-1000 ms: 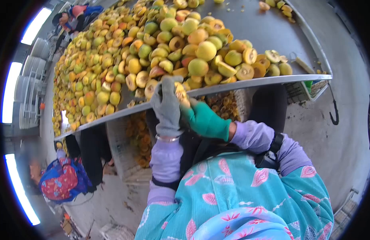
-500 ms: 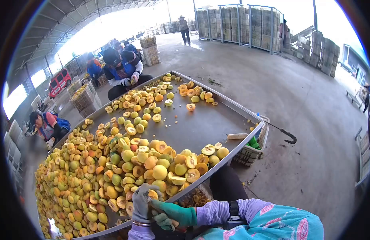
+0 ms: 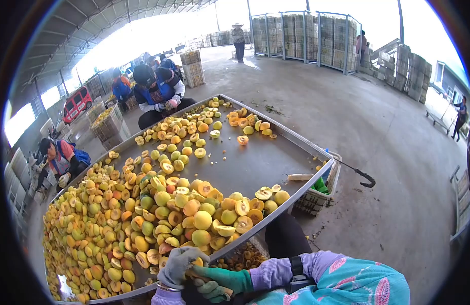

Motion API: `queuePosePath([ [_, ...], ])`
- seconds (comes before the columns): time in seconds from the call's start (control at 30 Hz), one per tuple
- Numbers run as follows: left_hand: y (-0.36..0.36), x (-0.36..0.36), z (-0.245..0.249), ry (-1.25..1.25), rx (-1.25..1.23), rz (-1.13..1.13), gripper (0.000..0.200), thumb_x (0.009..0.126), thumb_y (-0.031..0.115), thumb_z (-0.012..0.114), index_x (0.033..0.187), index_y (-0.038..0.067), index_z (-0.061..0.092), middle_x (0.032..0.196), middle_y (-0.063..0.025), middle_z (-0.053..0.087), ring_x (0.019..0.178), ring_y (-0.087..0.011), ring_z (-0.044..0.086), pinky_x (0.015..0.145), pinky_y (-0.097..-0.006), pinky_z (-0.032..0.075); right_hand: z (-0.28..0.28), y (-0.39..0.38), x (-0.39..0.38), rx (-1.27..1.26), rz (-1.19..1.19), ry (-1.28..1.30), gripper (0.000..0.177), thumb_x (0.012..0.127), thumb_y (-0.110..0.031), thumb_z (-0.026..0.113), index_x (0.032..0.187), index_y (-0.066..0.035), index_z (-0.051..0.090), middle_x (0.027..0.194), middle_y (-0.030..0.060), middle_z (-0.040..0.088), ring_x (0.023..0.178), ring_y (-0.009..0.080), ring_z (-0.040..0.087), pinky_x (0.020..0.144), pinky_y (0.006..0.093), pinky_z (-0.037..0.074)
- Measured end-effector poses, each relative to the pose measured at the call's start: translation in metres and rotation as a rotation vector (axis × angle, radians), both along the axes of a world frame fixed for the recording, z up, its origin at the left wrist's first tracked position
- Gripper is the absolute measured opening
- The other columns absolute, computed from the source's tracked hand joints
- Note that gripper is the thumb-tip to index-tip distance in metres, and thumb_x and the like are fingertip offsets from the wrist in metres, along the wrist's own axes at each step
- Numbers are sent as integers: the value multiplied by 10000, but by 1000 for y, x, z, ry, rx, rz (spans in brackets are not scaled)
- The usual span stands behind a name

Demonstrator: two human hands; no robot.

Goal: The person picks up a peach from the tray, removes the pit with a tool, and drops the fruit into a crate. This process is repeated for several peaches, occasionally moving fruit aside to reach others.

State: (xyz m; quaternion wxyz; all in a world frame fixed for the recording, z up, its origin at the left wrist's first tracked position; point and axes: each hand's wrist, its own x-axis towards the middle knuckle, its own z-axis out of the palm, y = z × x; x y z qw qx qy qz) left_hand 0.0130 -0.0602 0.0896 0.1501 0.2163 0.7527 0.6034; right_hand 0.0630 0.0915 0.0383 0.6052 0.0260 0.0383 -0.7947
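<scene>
My left hand [image 3: 181,266], in a grey glove, is closed around a yellow peach half [image 3: 198,262] at the near edge of the metal table [image 3: 245,161]. Against it, my right hand [image 3: 220,283] in a green and grey glove grips a tool with a wooden handle [image 3: 226,291]; its working end is hidden by the fruit and fingers. Just beyond both hands, a big heap of halved yellow peaches [image 3: 113,229] covers the table's left and near side. Some halves show their pits or brown hollows.
Below the near rim lie brown pits or scraps [image 3: 245,255]. At the right corner stand a basket [image 3: 312,201] with green things and a black hooked handle [image 3: 366,180]. A pale-handled tool [image 3: 299,177] rests on the table. A co-worker [image 3: 156,91] sits across.
My left hand has shifted slightly left, the fruit still in it, and the wooden handle has swung a little lower. A person with a cart has come into view at far right.
</scene>
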Motion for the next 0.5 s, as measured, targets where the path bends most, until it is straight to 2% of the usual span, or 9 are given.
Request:
queuePosePath([
  [0.1, 16, 28, -13, -508, 638, 510, 305, 977, 284, 524, 1030, 8, 643, 784, -124, 671, 696, -219, 657, 584, -310, 529, 6, -10, 5, -131, -71, -55, 449, 1054, -518, 361, 827, -146, 470, 486, -65, 384, 313, 65, 347, 289, 242, 291],
  [0.13, 10, 36, -25, -547, 743, 663, 364, 988, 370, 520, 1065, 24, 601, 817, -118, 668, 672, -240, 652, 562, -322, 539, 2, -8, 5, -165, -27, -51, 471, 1061, -517, 329, 815, -140, 468, 482, -70, 384, 314, 62, 349, 294, 237, 299],
  [0.2, -24, 51, -85, -152, 829, 1087, 382, 971, 417, 544, 1035, 47, 613, 865, -109, 667, 707, -231, 648, 611, -319, 544, -3, 5, 8, -144, 48, 87, 474, 1040, -553, 361, 833, -146, 484, 496, -61, 410, 325, 74, 370, 303, 251, 314],
  [0.23, -47, 79, -66, -346, 1008, 1090, 408, 968, 428, 547, 1059, 37, 622, 900, -133, 667, 796, -268, 654, 708, -355, 532, -5, 16, 8, -126, 85, 160, 477, 1030, -572, 377, 842, -149, 492, 502, -56, 423, 331, 79, 381, 308, 258, 321],
  [0.27, -57, 98, -39, -225, 561, 1126, 471, 1021, 461, 436, 969, 44, 650, 738, -89, 668, 600, -177, 638, 509, -256, 525, -4, 30, 5, 22, 82, 155, 517, 1031, -579, 357, 790, -134, 465, 508, -62, 418, 339, 61, 369, 300, 226, 333],
  [0.3, -86, 105, -45, -306, 434, 1258, 307, 885, 225, 651, 1078, -14, 660, 837, -108, 682, 708, -215, 666, 618, -314, 573, -26, 40, 1, 60, 55, 57, 511, 1012, -599, 400, 779, -149, 470, 517, -55, 427, 359, 59, 388, 302, 218, 325],
  [0.37, -116, 104, -70, 100, -1309, 1269, 511, 940, 520, 550, 1095, 42, 641, 918, -181, 669, 840, -350, 643, 767, -436, 517, -65, 49, 3, 396, 21, -206, 484, 1007, -588, 431, 766, -171, 483, 526, -52, 431, 380, 57, 412, 310, 213, 341],
  [0.43, -91, 63, -59, 218, -833, 1253, 493, 939, 480, 570, 998, -7, 615, 913, -198, 665, 831, -399, 654, 772, -485, 501, -70, 44, 11, 474, 72, -26, 439, 1006, -579, 438, 901, -156, 493, 540, -49, 463, 385, 71, 453, 333, 217, 398],
  [0.5, -51, 10, -60, 170, -900, 1089, 541, 885, 516, 629, 1058, 4, 599, 940, -221, 665, 852, -419, 657, 769, -480, 510, -63, 41, 14, 515, 98, 100, 435, 1005, -578, 440, 989, -146, 496, 547, -45, 480, 383, 79, 467, 346, 218, 423],
])
